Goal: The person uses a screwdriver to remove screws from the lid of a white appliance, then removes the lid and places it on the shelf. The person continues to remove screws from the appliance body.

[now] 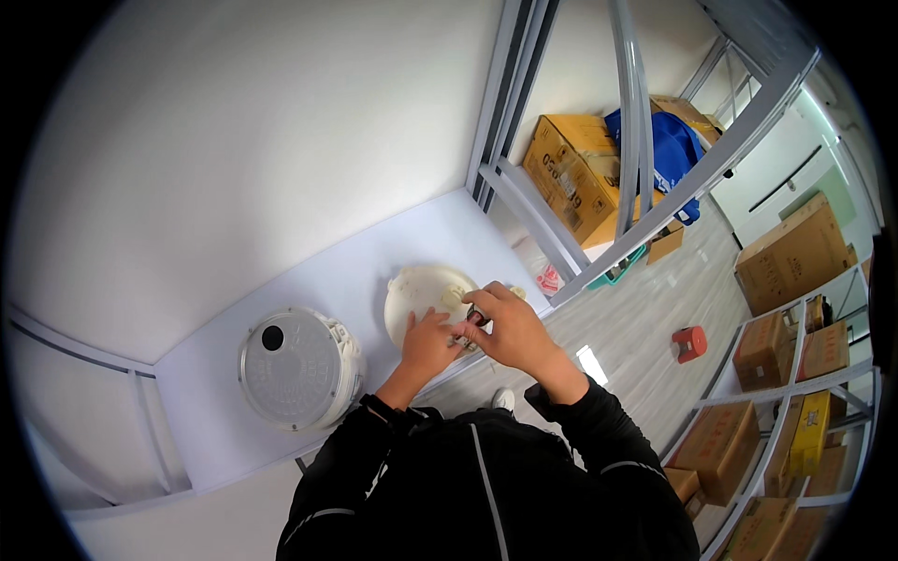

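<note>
A cream-white round plate-like piece (404, 297) with a raised rim lies at the front edge of the pale table. My left hand (430, 346) rests over its near part, fingers apart, thumb side close to my right hand. My right hand (513, 329) is closed, thumb and fingers bent around a small dark-reddish thing (476, 319) above the round piece. Its kind is hard to tell, as my fingers cover much of it. A small cream-coloured part (454, 297) lies on the round piece, beyond my fingers.
Left on the table (215, 458) stands a white drum (290, 369) with a round black spot on top. A grey metal frame (561, 234) rises at the table's right end. Beyond are cardboard boxes (572, 178), a blue bag (675, 154), a red stool (690, 344) and shelves (767, 397).
</note>
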The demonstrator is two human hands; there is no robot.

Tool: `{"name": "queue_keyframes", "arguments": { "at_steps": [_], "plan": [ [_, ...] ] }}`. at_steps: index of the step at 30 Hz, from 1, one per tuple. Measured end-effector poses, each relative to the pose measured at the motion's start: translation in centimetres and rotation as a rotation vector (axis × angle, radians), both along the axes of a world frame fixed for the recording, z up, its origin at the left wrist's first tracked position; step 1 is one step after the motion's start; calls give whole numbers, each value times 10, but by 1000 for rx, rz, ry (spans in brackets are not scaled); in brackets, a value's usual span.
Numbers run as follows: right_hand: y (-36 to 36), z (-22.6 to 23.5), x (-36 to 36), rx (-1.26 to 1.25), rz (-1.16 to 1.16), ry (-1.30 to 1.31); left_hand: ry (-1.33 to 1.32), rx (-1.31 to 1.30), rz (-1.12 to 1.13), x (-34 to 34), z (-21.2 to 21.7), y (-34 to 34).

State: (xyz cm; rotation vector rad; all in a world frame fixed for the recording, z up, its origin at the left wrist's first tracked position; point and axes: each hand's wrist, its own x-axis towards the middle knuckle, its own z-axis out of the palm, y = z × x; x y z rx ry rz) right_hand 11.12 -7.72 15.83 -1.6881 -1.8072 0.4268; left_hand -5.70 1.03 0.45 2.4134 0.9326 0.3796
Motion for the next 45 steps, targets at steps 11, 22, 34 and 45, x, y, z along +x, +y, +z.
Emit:
{"name": "queue_keyframes", "arguments": {
  "at_steps": [11,22,34,45],
  "plan": [
    [-5,-4,-4,57,3,132,112,24,16,3,7,-5],
    [-6,-15,-6,144,-67,159,95,91,61,7,4,-16],
    [-4,-16,-3,153,-35,206,76,258,97,12,-5,-14],
    [-5,0,13,315,-99,266,24,396,85,8,12,-10]
  ]
}}
